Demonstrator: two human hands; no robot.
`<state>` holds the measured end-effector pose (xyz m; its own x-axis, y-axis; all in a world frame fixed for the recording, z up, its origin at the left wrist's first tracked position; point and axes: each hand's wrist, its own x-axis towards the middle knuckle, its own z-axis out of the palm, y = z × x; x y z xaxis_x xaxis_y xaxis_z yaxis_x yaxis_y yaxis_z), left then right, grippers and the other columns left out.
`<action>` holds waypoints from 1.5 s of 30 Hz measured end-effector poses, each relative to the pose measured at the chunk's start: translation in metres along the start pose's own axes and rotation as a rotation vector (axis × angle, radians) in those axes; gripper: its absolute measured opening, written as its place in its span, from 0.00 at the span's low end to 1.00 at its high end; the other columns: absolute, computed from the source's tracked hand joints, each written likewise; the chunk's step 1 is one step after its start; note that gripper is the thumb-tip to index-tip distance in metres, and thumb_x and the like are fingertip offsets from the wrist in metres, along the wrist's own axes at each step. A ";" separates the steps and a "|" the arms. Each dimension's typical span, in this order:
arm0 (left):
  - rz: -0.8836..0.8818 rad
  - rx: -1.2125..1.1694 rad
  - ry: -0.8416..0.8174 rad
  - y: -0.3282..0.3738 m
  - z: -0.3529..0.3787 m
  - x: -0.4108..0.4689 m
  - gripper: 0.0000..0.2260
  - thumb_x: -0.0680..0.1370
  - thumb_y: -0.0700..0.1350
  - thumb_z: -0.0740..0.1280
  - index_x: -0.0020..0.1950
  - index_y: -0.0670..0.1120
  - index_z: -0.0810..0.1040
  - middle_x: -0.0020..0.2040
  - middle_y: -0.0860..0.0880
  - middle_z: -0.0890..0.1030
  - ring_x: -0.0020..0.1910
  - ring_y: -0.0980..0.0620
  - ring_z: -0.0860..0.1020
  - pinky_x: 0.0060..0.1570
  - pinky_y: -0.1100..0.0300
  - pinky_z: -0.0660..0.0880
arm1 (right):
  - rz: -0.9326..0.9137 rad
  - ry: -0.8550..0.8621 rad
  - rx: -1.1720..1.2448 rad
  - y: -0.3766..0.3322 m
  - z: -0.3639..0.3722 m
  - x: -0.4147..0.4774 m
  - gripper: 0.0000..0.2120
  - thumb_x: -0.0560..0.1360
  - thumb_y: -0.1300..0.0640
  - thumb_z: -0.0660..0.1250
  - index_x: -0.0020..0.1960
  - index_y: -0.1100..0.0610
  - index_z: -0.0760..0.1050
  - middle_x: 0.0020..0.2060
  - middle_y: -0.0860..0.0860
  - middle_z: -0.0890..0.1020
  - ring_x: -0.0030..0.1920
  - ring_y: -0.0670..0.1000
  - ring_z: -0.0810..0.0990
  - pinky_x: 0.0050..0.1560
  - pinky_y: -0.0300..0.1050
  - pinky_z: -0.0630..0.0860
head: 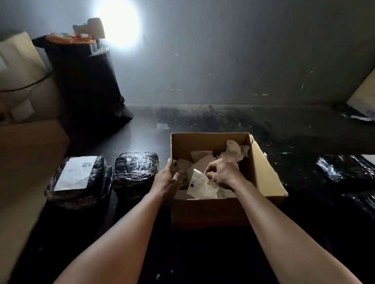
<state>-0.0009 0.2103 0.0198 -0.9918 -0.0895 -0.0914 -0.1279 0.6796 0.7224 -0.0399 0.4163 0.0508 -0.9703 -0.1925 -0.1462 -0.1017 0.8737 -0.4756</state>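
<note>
Left hand (166,179) is gripping the cardboard box (264,177) at its left rim — right hand (222,174) is apparently pinching a white packet (199,185); steadying the box should be helping a clean lift.

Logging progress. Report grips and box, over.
Left grip holds box rim. Right grip pinches white packet inside box. Nothing blocking; black parcels lie left of box.

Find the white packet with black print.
In the head view, the white packet lies inside the cardboard box, near its front wall, pinched by the right hand.
</note>
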 end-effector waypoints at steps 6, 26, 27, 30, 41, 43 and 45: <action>-0.074 -0.139 0.049 -0.005 0.009 0.003 0.27 0.78 0.45 0.62 0.76 0.59 0.61 0.54 0.43 0.83 0.47 0.44 0.80 0.46 0.59 0.71 | -0.016 -0.091 0.068 0.010 0.016 0.020 0.05 0.73 0.52 0.75 0.40 0.51 0.81 0.39 0.48 0.84 0.42 0.49 0.83 0.44 0.48 0.81; -0.113 -0.193 0.062 -0.019 0.016 0.012 0.29 0.77 0.49 0.64 0.76 0.63 0.60 0.50 0.44 0.84 0.50 0.44 0.82 0.54 0.56 0.76 | -0.001 -0.070 0.097 0.026 0.023 0.018 0.10 0.74 0.47 0.70 0.41 0.51 0.85 0.40 0.46 0.86 0.43 0.46 0.84 0.50 0.51 0.83; -0.112 -0.195 0.060 -0.020 0.017 0.012 0.29 0.76 0.49 0.64 0.76 0.63 0.60 0.49 0.44 0.84 0.49 0.45 0.82 0.53 0.56 0.76 | 0.005 -0.056 0.100 0.026 0.023 0.017 0.13 0.74 0.44 0.69 0.40 0.52 0.85 0.38 0.46 0.86 0.42 0.47 0.84 0.49 0.52 0.83; -0.113 -0.192 0.056 -0.021 0.017 0.012 0.29 0.76 0.48 0.64 0.76 0.63 0.60 0.49 0.44 0.84 0.49 0.45 0.82 0.54 0.56 0.76 | -0.013 -0.024 0.052 0.023 0.021 0.014 0.13 0.78 0.46 0.68 0.43 0.53 0.85 0.40 0.48 0.86 0.43 0.48 0.84 0.44 0.47 0.81; -0.112 -0.199 0.049 -0.019 0.014 0.010 0.30 0.77 0.47 0.63 0.77 0.62 0.59 0.55 0.45 0.83 0.51 0.48 0.80 0.51 0.62 0.71 | 0.007 0.094 0.013 0.022 0.019 0.008 0.12 0.75 0.48 0.69 0.38 0.54 0.82 0.37 0.49 0.84 0.39 0.49 0.82 0.41 0.46 0.81; -0.109 -0.185 0.049 -0.018 0.013 0.010 0.30 0.77 0.47 0.63 0.78 0.61 0.58 0.57 0.45 0.82 0.52 0.49 0.79 0.51 0.63 0.69 | -0.009 0.119 -0.014 0.020 0.021 0.007 0.15 0.78 0.49 0.64 0.37 0.56 0.80 0.36 0.53 0.83 0.38 0.53 0.82 0.40 0.48 0.80; -0.107 -0.177 0.050 -0.018 0.013 0.010 0.30 0.78 0.46 0.63 0.78 0.61 0.58 0.57 0.44 0.82 0.51 0.49 0.79 0.50 0.63 0.68 | -0.038 0.120 -0.048 0.016 0.021 0.005 0.17 0.79 0.49 0.62 0.37 0.58 0.79 0.35 0.55 0.82 0.37 0.54 0.81 0.37 0.45 0.76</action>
<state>-0.0082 0.2065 -0.0028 -0.9706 -0.1935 -0.1431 -0.2258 0.5262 0.8198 -0.0416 0.4203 0.0244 -0.9845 -0.1737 -0.0228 -0.1465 0.8876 -0.4367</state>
